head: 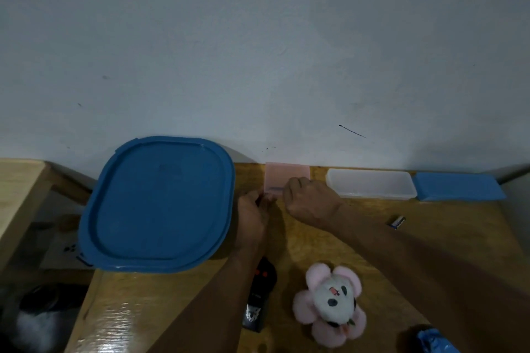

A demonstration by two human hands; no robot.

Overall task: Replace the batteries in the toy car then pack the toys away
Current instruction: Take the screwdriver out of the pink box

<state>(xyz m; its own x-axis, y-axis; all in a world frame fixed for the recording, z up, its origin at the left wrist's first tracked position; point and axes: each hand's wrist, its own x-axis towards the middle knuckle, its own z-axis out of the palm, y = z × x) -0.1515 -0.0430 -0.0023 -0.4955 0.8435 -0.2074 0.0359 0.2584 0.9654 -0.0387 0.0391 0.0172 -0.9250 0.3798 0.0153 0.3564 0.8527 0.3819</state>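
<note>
A pale wall [258,51] filled the upper half of the head view, and the wooden tabletop [315,241] ran along its foot. A large blue lid [160,203] lay at the left, overhanging the tabletop's left edge. Against the wall to the right stood 1 clear tub [370,183] with 1 small blue lid [459,186] just beside it. A pink plush toy [329,304] lay near the front edge.

Both hands met at a pink case [284,175] standing against the wall between the large lid and the tub. The right hand [309,198] gripped its near right edge with curled fingers; the left hand [253,216] pinched its near left corner.

A black toy [262,289] with red marks, partly hidden under the left forearm, lay just left of the plush; whether it was the car could not be told. 1 battery [398,222] lay loose in front of the tub.
</note>
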